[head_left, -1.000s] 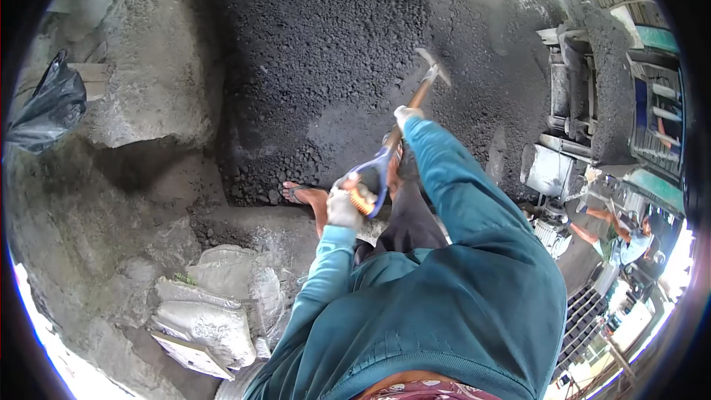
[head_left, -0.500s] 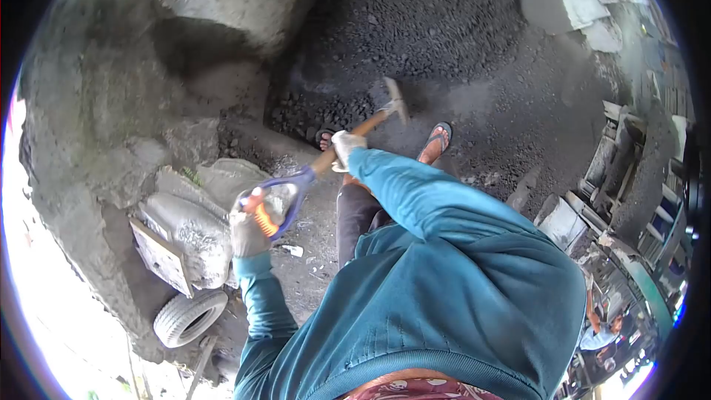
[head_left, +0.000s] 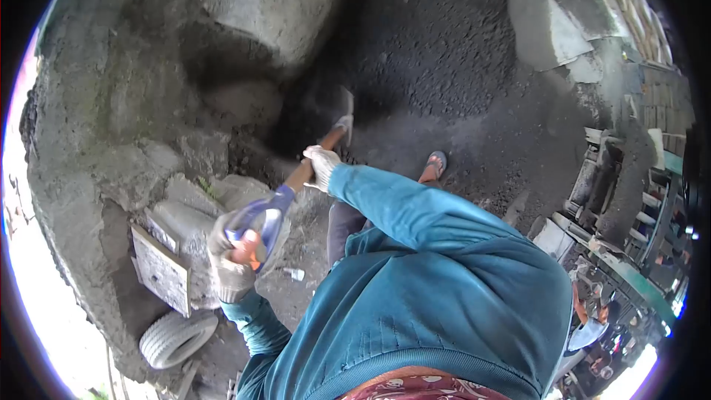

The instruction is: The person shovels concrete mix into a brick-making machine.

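My left hand point(head_left: 231, 263), in a dusty work glove, is closed around the blue and orange D-shaped grip of a shovel point(head_left: 298, 177). Farther along, my gloved right hand point(head_left: 321, 168) wraps the wooden shaft close above the blade socket. The blade is smeared by motion and hangs over dark, loose gravel point(head_left: 452, 67). Its lower end lies close to a shadowed corner beside the concrete wall. One of my sandaled feet point(head_left: 437, 165) shows on the dusty ground; the other is hidden.
A rough concrete wall point(head_left: 141, 81) runs along the left. Below it are a pale board point(head_left: 161, 269) and an old tire point(head_left: 178, 339). Broken slabs point(head_left: 552, 26) lean at the upper right. Wooden and metal pieces line the right, where another person point(head_left: 586, 330) is visible.
The shovel and both hands have swung left, bringing the blade toward the dark corner by the wall. The grip stays in my left hand and the shaft in my right. The view has shifted slightly.
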Action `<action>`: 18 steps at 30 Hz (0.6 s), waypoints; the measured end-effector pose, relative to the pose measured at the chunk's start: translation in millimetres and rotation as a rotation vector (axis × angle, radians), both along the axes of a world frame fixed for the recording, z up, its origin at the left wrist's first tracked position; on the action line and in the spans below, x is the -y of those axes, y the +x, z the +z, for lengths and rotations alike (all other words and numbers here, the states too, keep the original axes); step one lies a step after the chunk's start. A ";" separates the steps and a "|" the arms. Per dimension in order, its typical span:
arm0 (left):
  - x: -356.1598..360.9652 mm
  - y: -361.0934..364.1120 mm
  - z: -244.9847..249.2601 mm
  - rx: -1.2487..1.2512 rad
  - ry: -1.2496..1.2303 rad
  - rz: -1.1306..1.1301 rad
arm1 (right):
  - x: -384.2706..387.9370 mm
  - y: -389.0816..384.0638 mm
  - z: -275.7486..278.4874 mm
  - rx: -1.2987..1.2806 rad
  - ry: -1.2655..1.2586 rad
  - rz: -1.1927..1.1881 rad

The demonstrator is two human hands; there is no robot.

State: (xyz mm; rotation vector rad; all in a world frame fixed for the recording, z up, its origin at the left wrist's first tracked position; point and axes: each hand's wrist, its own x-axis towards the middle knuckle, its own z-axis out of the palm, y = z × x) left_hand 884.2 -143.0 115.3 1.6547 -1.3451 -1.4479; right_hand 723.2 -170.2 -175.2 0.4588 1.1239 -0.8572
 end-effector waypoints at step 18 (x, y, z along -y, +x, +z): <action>22.2 -241.5 19.1 -0.055 -0.540 -0.258 | -86.6 -418.6 6.5 -0.060 -0.126 -0.885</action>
